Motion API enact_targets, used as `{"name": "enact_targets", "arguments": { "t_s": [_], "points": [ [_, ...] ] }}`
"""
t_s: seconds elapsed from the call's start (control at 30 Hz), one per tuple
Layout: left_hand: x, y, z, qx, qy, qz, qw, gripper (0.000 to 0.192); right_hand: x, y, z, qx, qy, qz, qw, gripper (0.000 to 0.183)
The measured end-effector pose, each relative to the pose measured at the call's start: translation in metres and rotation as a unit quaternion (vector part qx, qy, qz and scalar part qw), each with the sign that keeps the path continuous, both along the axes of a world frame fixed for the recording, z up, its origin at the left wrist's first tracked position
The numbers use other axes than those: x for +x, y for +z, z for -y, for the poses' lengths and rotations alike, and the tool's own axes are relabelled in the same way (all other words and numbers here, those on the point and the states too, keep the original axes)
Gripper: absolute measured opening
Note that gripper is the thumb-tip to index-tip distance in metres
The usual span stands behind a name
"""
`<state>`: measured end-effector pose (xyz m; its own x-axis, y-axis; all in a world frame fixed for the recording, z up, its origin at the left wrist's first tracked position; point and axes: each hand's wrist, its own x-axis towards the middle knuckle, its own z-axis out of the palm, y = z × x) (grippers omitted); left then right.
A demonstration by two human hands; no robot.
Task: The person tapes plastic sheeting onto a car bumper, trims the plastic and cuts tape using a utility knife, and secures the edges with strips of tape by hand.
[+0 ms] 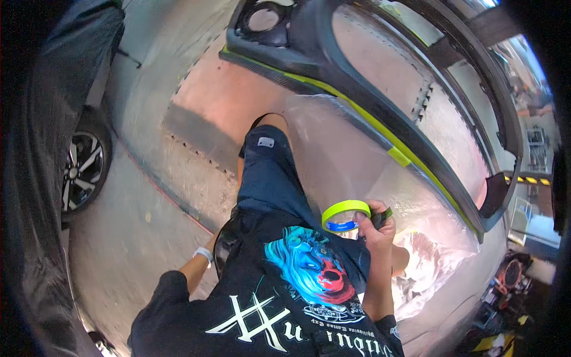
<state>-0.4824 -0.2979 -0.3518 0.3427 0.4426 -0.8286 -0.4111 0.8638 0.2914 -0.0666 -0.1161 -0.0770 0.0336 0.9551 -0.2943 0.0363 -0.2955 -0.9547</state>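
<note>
My right hand grips a roll of yellow-green masking tape at its right side, with a small dark piece of something beside the fingers. The hand belonging to my left arm is hidden behind my body; only the forearm with a pale wristband shows. Before me lies a large dark car bumper cover. Yellow-green tape runs along its near edge, and clear plastic sheeting hangs or lies from that edge, bunched at the lower right.
A car wheel and dark draped cover stand at the left. Interlocking floor mats lie underfoot, near a thin red line or hose. Assorted items crowd the lower right.
</note>
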Motion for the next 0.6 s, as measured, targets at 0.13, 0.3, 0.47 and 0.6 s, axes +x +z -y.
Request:
{"name": "enact_targets", "arguments": {
  "t_s": [0.13,0.3,0.47,0.6],
  "points": [
    [-0.008,0.022,0.005,-0.053,0.016,-0.008,0.998,0.039,0.003,-0.004,0.010,-0.019,0.004,-0.032,0.999,0.022],
    [-0.016,0.039,-0.011,-0.082,0.020,-0.018,0.996,0.040,-0.005,-0.005,0.006,-0.011,0.011,-0.039,0.999,0.021],
    [-0.021,0.057,-0.024,-0.111,0.019,-0.032,0.993,0.040,-0.007,-0.020,0.008,0.017,0.025,-0.048,0.998,0.020],
    [-0.028,0.076,-0.038,-0.131,0.021,-0.051,0.990,0.041,0.003,-0.013,0.008,0.012,0.028,-0.055,0.998,0.019]
  ]
}}
